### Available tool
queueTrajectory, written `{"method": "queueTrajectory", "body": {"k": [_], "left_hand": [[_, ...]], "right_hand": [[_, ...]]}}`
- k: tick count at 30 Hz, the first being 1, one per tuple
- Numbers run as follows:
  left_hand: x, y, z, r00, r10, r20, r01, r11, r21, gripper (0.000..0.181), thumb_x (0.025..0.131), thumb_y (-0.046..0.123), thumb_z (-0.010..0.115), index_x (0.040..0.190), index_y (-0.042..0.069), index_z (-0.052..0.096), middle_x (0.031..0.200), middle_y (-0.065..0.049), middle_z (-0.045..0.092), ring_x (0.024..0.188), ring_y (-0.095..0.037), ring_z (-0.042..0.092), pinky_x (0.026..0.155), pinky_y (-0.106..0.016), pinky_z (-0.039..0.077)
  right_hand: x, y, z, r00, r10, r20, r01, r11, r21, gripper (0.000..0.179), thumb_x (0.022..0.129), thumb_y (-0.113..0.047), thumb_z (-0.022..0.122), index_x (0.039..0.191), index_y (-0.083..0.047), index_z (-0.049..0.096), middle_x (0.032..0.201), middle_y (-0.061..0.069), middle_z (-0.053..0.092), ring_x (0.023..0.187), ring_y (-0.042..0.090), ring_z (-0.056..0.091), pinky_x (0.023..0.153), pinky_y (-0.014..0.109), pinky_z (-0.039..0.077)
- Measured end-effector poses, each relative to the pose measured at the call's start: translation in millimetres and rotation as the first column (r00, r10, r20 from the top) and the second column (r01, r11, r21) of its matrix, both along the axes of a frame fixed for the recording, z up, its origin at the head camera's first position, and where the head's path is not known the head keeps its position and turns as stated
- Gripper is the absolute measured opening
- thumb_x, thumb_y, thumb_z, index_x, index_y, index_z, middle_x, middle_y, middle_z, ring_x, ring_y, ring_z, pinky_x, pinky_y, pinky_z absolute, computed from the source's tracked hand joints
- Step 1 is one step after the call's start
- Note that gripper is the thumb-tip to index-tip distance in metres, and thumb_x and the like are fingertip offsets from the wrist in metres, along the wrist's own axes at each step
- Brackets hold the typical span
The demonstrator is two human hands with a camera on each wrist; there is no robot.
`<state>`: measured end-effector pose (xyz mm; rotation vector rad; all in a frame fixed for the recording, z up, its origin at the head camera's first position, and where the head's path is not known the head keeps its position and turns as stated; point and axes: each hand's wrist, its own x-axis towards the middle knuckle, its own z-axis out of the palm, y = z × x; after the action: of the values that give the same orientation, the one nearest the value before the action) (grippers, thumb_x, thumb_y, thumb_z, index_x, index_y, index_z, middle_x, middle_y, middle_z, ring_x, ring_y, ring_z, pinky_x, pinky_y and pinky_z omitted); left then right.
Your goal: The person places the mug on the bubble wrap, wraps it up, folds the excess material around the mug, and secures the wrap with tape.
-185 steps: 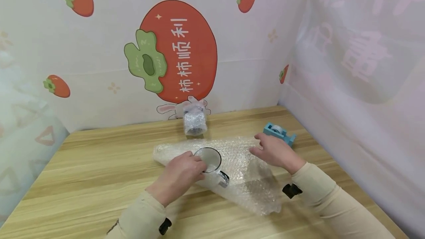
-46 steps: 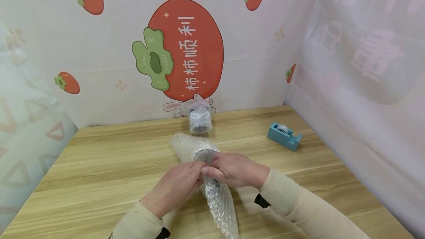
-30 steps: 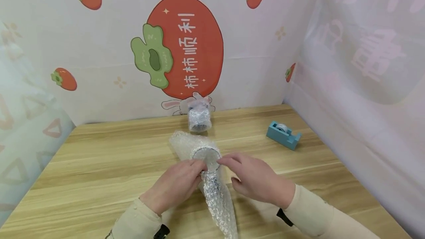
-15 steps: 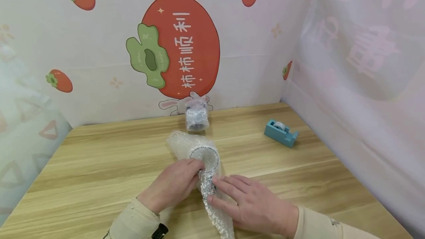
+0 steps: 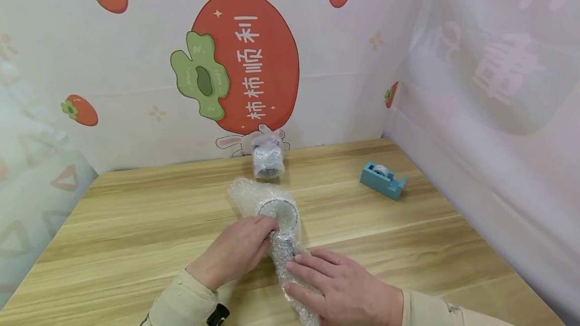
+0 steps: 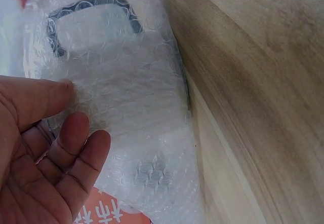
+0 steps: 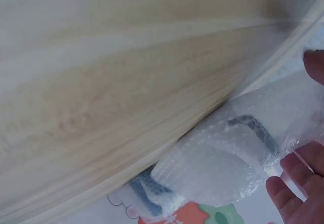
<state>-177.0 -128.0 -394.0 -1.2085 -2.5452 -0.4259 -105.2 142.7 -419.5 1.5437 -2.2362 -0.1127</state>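
A clear glass mug (image 5: pixel 286 211) with a dark rim stands on the table inside a sheet of bubble wrap (image 5: pixel 250 196). Its dark handle (image 6: pixel 51 27) shows through the plastic in the left wrist view. My left hand (image 5: pixel 235 249) pinches the wrap against the mug's near-left rim; some fingertips are hidden there. With fingers extended, my right hand (image 5: pixel 342 286) presses on the wrap's near end, which trails towards me over the handle side. In the right wrist view, the right fingers (image 7: pixel 298 178) lie beside the wrap.
Behind the mug, by the wall, stands another bubble-wrapped object (image 5: pixel 268 157). A blue tape dispenser (image 5: pixel 382 181) with a roll of tape sits at the back right of the wooden table (image 5: pixel 149 215). Printed cloth (image 5: pixel 344 109) hangs behind and to the right.
The sheet lay spread out earlier and now surrounds the mug. My right hand has left the rim and moved down onto the wrap's near end, flattening it. The left hand keeps its hold.
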Motion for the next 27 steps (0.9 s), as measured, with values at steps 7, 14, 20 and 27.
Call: {"method": "queueTrajectory", "body": {"k": [7,14,20,27], "left_hand": [[-0.2,0.1,0.5,1.000,-0.005,0.002,0.005,1.000,-0.011,0.018,0.095,0.008,0.071,0.110,0.011,0.063,0.103,0.001,0.069,0.094,-0.016,0.068,0.084,-0.035,0.058],[-0.6,0.1,0.9,0.999,-0.018,-0.028,0.017,1.000,-0.023,0.015,0.095,0.007,0.070,0.108,0.011,0.062,0.099,0.002,0.067,0.089,-0.015,0.065,0.080,-0.033,0.057],[-2.2,0.7,-0.3,0.997,-0.032,-0.069,0.029,0.999,-0.033,0.014,0.094,0.007,0.070,0.103,0.012,0.061,0.093,0.004,0.063,0.080,-0.014,0.060,0.072,-0.030,0.053],[-3.3,3.5,1.7,0.998,-0.025,-0.049,0.022,0.998,-0.051,0.011,0.096,0.006,0.067,0.100,0.015,0.060,0.088,0.006,0.060,0.074,-0.013,0.056,0.067,-0.027,0.050]], "right_hand": [[2.2,6.4,0.0,0.998,0.046,-0.045,-0.046,0.999,0.001,0.062,0.104,-0.064,0.044,0.144,-0.018,0.060,0.147,0.001,0.061,0.138,0.017,0.056,0.112,0.034,0.046],[2.9,12.0,3.5,0.993,0.065,-0.103,-0.076,0.992,-0.102,0.050,0.106,-0.053,0.047,0.131,-0.015,0.066,0.133,-0.001,0.070,0.123,0.013,0.067,0.097,0.029,0.055],[-7.4,5.4,11.2,0.979,0.039,-0.200,-0.112,0.922,-0.371,0.029,0.107,-0.011,0.044,0.110,-0.014,0.073,0.107,-0.005,0.076,0.097,0.009,0.073,0.082,0.024,0.060],[-24.2,-1.8,23.7,0.993,-0.032,-0.109,-0.034,0.829,-0.558,0.022,0.108,-0.021,0.054,0.098,-0.015,0.072,0.088,-0.009,0.070,0.077,0.005,0.068,0.067,0.017,0.056]]}}
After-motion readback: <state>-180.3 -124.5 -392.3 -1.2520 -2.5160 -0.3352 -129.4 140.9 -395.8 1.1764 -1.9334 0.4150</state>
